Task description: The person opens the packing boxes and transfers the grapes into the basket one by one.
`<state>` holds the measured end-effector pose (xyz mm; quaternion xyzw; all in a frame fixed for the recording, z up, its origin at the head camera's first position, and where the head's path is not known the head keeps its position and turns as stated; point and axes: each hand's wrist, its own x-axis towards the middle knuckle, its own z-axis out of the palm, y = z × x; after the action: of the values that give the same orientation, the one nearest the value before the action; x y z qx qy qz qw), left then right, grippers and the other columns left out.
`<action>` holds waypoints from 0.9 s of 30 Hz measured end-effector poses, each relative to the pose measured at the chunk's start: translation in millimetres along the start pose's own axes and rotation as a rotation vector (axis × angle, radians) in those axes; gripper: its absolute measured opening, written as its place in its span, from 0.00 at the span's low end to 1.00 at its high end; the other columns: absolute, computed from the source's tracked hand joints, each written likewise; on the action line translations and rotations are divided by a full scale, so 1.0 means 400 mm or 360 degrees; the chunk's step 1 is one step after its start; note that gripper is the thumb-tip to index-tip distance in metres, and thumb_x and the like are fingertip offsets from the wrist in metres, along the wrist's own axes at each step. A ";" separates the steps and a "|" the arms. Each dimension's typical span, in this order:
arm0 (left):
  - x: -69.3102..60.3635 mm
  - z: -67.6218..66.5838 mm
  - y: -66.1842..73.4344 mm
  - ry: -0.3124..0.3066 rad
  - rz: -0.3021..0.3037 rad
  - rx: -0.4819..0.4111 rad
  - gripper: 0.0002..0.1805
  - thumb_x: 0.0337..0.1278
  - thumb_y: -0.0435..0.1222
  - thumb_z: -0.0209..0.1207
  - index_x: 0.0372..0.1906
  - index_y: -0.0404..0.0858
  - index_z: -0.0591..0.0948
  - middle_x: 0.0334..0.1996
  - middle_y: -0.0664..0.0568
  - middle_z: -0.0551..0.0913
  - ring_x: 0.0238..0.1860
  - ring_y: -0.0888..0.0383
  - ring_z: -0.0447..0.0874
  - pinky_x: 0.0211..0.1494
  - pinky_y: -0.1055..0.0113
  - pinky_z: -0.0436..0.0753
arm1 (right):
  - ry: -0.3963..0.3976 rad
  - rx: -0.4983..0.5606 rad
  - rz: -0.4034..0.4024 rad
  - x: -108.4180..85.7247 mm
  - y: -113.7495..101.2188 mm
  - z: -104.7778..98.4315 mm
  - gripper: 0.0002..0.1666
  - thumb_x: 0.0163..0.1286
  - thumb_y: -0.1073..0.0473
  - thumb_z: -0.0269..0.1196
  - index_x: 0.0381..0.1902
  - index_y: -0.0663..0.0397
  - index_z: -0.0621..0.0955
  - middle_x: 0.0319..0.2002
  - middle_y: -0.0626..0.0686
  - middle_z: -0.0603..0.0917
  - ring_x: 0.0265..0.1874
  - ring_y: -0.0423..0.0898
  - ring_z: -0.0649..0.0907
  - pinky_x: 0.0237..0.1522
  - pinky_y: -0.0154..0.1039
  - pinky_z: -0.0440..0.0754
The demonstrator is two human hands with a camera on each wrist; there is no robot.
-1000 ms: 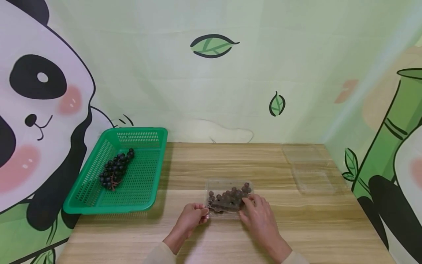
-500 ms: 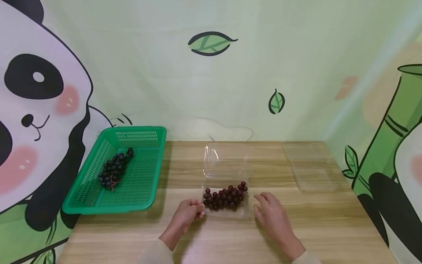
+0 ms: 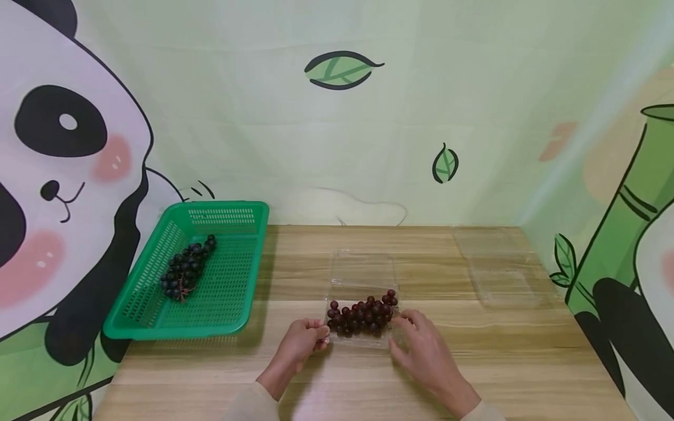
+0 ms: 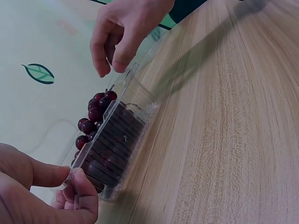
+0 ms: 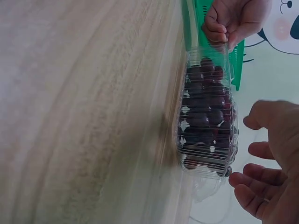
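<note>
A clear plastic clamshell box (image 3: 363, 342) stands on the table with its lid (image 3: 363, 268) folded back toward the wall. Dark red grapes (image 3: 360, 316) fill its base, some rising above the rim. My left hand (image 3: 302, 342) pinches the box's near left corner between thumb and fingers, as the left wrist view also shows. Beside the right end is my right hand (image 3: 423, 354), its fingers loosely bent and holding nothing. In the right wrist view, a gap shows between the right thumb and the box wall (image 5: 208, 112).
A green plastic basket (image 3: 226, 280) at the left holds a bunch of dark grapes (image 3: 186, 269). Another clear plastic box (image 3: 502, 286) lies open at the back right of the wooden table (image 3: 526, 362). A printed backdrop (image 3: 263, 117) rises behind.
The lid has swung from over the grapes back toward the wall and now lies lower. My right hand left the box, moved right, then came back nearer. The left hand keeps its pinch.
</note>
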<state>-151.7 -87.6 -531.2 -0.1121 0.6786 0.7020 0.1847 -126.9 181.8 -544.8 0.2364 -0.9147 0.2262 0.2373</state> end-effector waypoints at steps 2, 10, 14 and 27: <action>0.001 -0.001 -0.001 0.0001 -0.0003 -0.0003 0.09 0.72 0.24 0.54 0.50 0.19 0.74 0.36 0.43 0.79 0.33 0.59 0.79 0.35 0.75 0.81 | -0.0006 0.0003 0.0030 0.005 0.002 0.000 0.20 0.55 0.63 0.76 0.46 0.61 0.86 0.47 0.58 0.83 0.44 0.54 0.84 0.48 0.51 0.86; 0.000 -0.002 -0.002 -0.0012 0.0003 -0.0013 0.12 0.72 0.23 0.54 0.52 0.17 0.73 0.37 0.42 0.79 0.34 0.58 0.79 0.35 0.75 0.82 | 0.0068 -0.0033 0.0031 0.027 0.015 0.001 0.21 0.53 0.68 0.78 0.45 0.66 0.86 0.43 0.59 0.83 0.40 0.53 0.84 0.44 0.48 0.87; 0.000 -0.003 -0.004 -0.0014 0.0007 -0.0013 0.12 0.72 0.24 0.54 0.52 0.17 0.73 0.37 0.42 0.79 0.34 0.58 0.79 0.35 0.75 0.82 | 0.0090 -0.0035 0.0051 0.027 0.019 0.001 0.20 0.53 0.70 0.77 0.46 0.65 0.87 0.41 0.57 0.82 0.38 0.50 0.84 0.39 0.45 0.87; 0.000 -0.001 -0.006 -0.0028 -0.0004 -0.0038 0.06 0.72 0.23 0.54 0.47 0.21 0.73 0.35 0.44 0.78 0.33 0.58 0.78 0.35 0.74 0.81 | 0.0126 -0.0023 0.0273 0.022 0.025 0.006 0.17 0.56 0.71 0.75 0.43 0.69 0.84 0.39 0.61 0.84 0.32 0.53 0.86 0.32 0.43 0.88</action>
<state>-151.0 -88.1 -533.5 -0.1088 0.6683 0.7109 0.1902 -139.8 185.4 -544.9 0.1465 -0.9231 0.2482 0.2546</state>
